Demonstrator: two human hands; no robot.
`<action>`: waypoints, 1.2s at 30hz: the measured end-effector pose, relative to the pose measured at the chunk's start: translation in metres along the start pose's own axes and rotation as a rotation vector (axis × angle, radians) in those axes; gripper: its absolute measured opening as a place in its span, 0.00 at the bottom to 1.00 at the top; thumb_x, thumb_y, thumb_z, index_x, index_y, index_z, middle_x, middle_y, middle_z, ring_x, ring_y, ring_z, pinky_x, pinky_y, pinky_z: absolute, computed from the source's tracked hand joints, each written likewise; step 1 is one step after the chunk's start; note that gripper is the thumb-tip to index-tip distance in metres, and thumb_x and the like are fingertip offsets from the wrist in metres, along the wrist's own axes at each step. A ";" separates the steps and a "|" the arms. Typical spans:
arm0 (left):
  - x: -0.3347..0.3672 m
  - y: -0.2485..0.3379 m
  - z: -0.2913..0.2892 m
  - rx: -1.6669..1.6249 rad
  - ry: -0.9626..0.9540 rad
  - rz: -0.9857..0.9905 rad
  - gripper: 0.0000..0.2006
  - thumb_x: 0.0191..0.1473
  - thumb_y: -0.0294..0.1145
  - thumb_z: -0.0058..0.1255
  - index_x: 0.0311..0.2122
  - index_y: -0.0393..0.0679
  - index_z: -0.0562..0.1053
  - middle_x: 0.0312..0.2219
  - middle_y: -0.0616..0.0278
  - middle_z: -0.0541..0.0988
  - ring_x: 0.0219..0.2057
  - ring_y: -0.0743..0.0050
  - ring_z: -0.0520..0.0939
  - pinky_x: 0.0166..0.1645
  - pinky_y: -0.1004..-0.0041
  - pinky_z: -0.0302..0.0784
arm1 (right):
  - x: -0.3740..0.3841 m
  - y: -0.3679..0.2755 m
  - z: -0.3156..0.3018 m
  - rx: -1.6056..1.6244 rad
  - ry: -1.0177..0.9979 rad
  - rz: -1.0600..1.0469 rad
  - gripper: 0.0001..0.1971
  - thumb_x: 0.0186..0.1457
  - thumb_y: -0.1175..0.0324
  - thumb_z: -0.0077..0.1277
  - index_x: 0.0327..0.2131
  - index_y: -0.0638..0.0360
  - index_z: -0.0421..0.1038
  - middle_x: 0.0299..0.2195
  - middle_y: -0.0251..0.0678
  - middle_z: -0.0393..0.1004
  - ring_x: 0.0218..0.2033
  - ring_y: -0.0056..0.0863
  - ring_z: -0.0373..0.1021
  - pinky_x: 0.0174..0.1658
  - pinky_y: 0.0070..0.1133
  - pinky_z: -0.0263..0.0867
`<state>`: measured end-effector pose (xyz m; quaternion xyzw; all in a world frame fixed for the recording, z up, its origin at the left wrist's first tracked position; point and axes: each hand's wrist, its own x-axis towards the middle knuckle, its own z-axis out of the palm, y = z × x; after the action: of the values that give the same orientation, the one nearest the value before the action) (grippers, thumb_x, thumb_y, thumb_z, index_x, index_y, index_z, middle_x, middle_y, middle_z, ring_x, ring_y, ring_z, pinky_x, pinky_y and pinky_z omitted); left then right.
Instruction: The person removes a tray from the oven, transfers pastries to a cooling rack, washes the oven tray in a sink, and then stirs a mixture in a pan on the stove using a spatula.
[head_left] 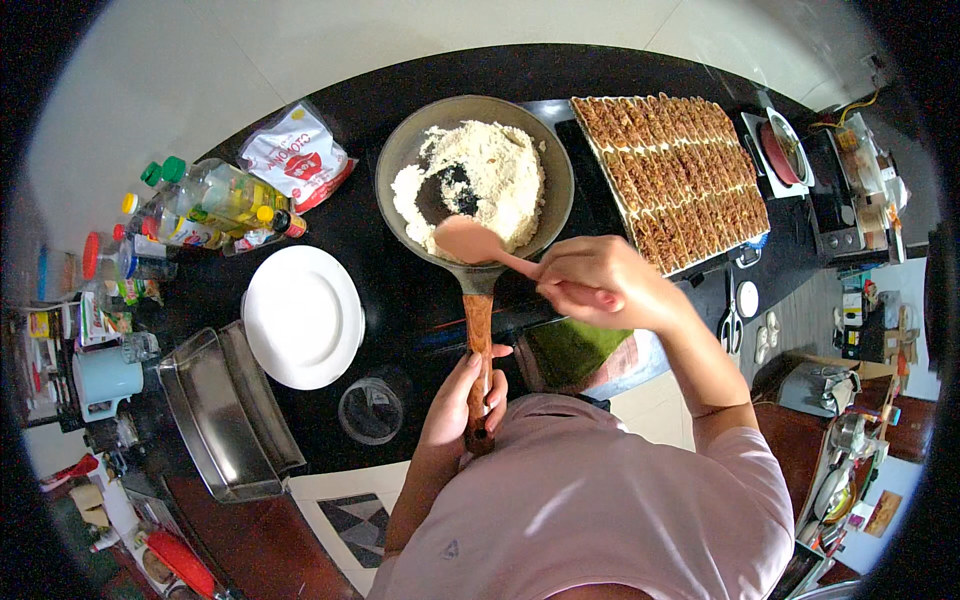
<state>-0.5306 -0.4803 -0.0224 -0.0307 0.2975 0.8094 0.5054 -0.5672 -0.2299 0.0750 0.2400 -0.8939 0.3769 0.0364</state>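
A round pan (562,180) holds a heap of pale, flour-like powder (510,160). Amid the powder is a dark patch (436,200); whether it is another ingredient or the bare pan bottom I cannot tell. My left hand (455,400) wraps round the pan's wooden handle (480,318). With my right hand (590,283) I grip the handle of a pinkish-brown spatula (466,240). Its broad head is over the near part of the pan, by the powder's edge. Whether it touches the powder is unclear.
To the right lies a large tray (648,262) covered with rows of brown-topped pieces. On the left stand a white plate (302,318), a clear glass container (372,408), a steel sink (215,425), a red-and-white bag (298,155) and several bottles (215,190). Scissors (732,328) lie beyond the tray's near corner.
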 end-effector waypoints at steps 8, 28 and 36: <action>0.001 0.000 0.000 0.066 0.003 -0.017 0.24 0.65 0.49 0.23 0.56 0.44 0.59 0.16 0.67 0.62 0.10 0.78 0.62 0.15 0.76 0.59 | 0.000 0.023 -0.034 -0.106 0.348 0.262 0.04 0.47 0.74 0.52 0.26 0.66 0.72 0.26 0.41 0.74 0.28 0.36 0.73 0.33 0.26 0.68; 0.002 0.000 0.002 0.087 -0.011 0.006 0.23 0.65 0.47 0.22 0.55 0.44 0.59 0.16 0.68 0.62 0.10 0.77 0.61 0.16 0.77 0.59 | -0.005 0.026 0.011 -0.154 0.303 0.087 0.03 0.44 0.77 0.53 0.25 0.64 0.70 0.22 0.41 0.71 0.23 0.40 0.70 0.28 0.28 0.68; 0.000 0.001 0.004 0.069 0.018 0.002 0.23 0.65 0.47 0.22 0.55 0.43 0.60 0.16 0.68 0.61 0.10 0.78 0.61 0.16 0.77 0.59 | 0.017 0.028 -0.036 0.106 0.416 0.250 0.09 0.53 0.69 0.52 0.24 0.64 0.73 0.23 0.34 0.75 0.24 0.19 0.72 0.27 0.18 0.67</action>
<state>-0.5304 -0.4780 -0.0187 -0.0204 0.3299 0.7988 0.5027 -0.5991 -0.1950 0.0863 0.0463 -0.8689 0.4663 0.1598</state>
